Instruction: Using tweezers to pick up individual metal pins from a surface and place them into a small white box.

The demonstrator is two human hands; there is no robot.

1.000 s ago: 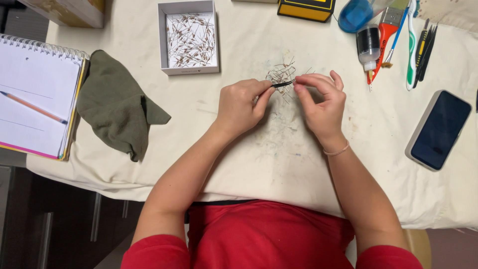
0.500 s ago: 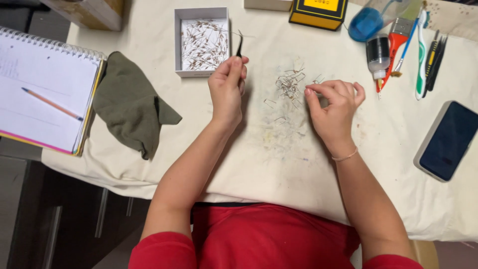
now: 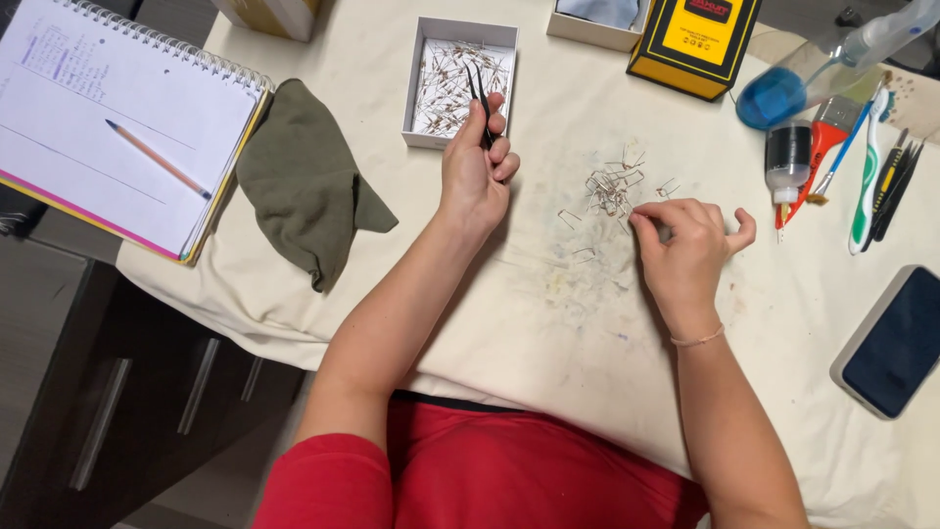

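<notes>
My left hand grips black tweezers, whose tips reach over the small white box of thin wire components. My right hand rests on the cream cloth, its fingertips pinched at the edge of a loose pile of bent wire components. Whether a component sits between those fingers cannot be made out. The two hands are well apart.
A spiral notebook with a pencil lies far left, next to an olive cloth. A yellow-and-black box, a blue-tinted bottle, a small dark bottle, brushes and tools stand at right. A phone lies near the right edge.
My left hand carried the tweezers from the pile up and left to the white box. My right hand stayed by the pile and now pinches at its edge.
</notes>
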